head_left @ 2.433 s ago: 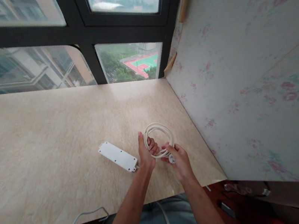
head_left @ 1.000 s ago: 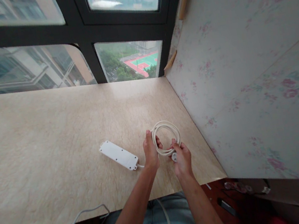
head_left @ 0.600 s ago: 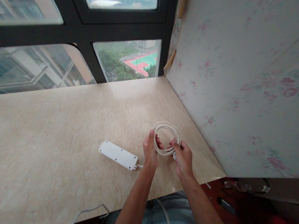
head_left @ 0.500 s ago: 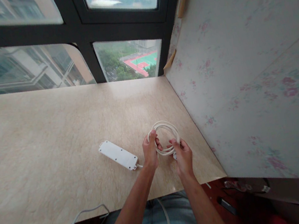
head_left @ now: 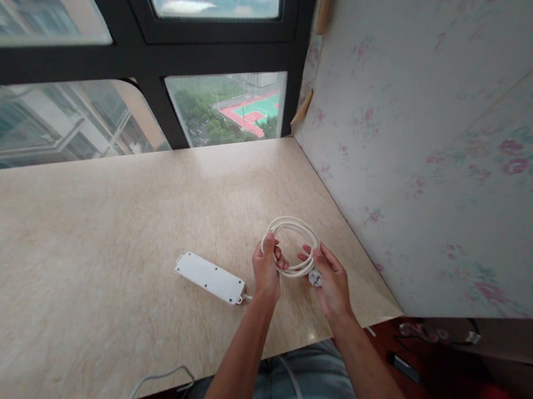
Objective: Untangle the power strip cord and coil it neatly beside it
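A white power cord point(head_left: 291, 221) is wound into a loose ring of several turns above the stone ledge. My left hand point(head_left: 268, 268) is closed around the ring's left side, thumb on top. On the right side, my right hand point(head_left: 330, 276) grips the coil between thumb and fingers. The cord's plug point(head_left: 315, 278) hangs beside my right thumb, pins facing up. Left of my hands, a white power strip point(head_left: 211, 278) lies face down on the ledge, screws showing. Its cord leaves the near right end and passes behind my left wrist.
The pale marble ledge point(head_left: 78, 256) runs to the dark window frame point(head_left: 222, 45). A flowered wall point(head_left: 443, 165) bounds the right. Another white cable point(head_left: 138, 381) crosses the near edge at left. A dark object point(head_left: 404, 368) lies on the red floor.
My right hand has shifted slightly right and its thumb has moved off the coil's top. The plug has turned and now shows its pins. My left hand stays nearly still.
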`<state>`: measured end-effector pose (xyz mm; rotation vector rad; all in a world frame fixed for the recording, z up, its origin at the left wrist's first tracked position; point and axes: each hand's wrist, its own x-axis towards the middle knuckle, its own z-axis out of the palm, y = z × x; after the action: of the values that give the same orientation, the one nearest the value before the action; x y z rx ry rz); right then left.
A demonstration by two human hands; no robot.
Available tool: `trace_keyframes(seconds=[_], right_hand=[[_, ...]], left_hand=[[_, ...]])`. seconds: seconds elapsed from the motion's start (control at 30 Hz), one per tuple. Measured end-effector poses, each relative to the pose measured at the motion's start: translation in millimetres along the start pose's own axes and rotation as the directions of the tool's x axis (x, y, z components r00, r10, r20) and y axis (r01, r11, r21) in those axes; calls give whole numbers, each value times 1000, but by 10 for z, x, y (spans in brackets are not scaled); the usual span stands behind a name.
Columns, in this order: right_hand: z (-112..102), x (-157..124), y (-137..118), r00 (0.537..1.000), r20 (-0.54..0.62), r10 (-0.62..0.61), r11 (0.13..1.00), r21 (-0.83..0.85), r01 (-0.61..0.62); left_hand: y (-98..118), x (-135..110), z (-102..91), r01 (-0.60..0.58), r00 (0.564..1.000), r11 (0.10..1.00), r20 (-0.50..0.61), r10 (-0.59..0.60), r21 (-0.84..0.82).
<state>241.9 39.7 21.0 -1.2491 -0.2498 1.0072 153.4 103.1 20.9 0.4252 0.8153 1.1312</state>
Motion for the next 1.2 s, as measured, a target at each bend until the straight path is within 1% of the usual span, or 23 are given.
trace_keyframes(seconds=[0.1, 0.2, 0.33, 0.47, 0.6, 0.67, 0.73, 0.8, 0.87, 0.93, 1.0, 1.07, 1.13, 1.2], right_hand=[[-8, 33, -15, 999, -35, -26, 997, -77, 23], [-5, 64, -10, 992, -77, -100, 977, -196, 83], [-24, 89, 24, 975, -73, -211, 938, -295, 181], [-64, 97, 53, 965, -72, -252, 914, -345, 213], [-79, 98, 69, 973, -65, -221, 925, -330, 188], [-70, 105, 63, 982, -50, -184, 945, -282, 163], [-53, 117, 34, 992, -33, -125, 971, -209, 115], [-32, 128, -21, 999, -8, -38, 986, -161, 36], [-8, 133, -92, 998, 30, 51, 987, -153, -46], [18, 131, -159, 992, 74, 104, 981, -174, -90], [45, 128, -204, 988, 106, 114, 968, -234, -86], [72, 128, -215, 986, 128, 109, 949, -308, -65], [96, 135, -194, 987, 124, 99, 934, -353, -50], [116, 149, -153, 993, 91, 80, 937, -347, -44]], left_hand=[[21, 11, 4, 27, 1000, 1000, 12, -26, -8], [31, 38, -11, 57, 998, 998, 24, -57, -1], [35, 74, -49, 92, 995, 996, 46, -93, 12], [32, 77, -56, 93, 995, 995, 42, -95, 41], [39, 44, -34, 60, 997, 996, 48, -63, 58], [67, 32, -23, 82, 996, 996, 44, -82, 18], [116, 33, -19, 156, 987, 986, 50, -153, -58], [174, 49, -21, 252, 967, 957, 73, -244, -146], [220, 74, -25, 339, 940, 915, 100, -325, -220], [242, 100, -27, 392, 920, 882, 108, -377, -260], [239, 120, -21, 395, 917, 874, 74, -391, -283], [226, 130, -5, 357, 930, 887, 20, -368, -291], [221, 133, 21, 321, 940, 903, -16, -339, -285], [232, 131, 54, 324, 940, 907, -12, -340, -271]])
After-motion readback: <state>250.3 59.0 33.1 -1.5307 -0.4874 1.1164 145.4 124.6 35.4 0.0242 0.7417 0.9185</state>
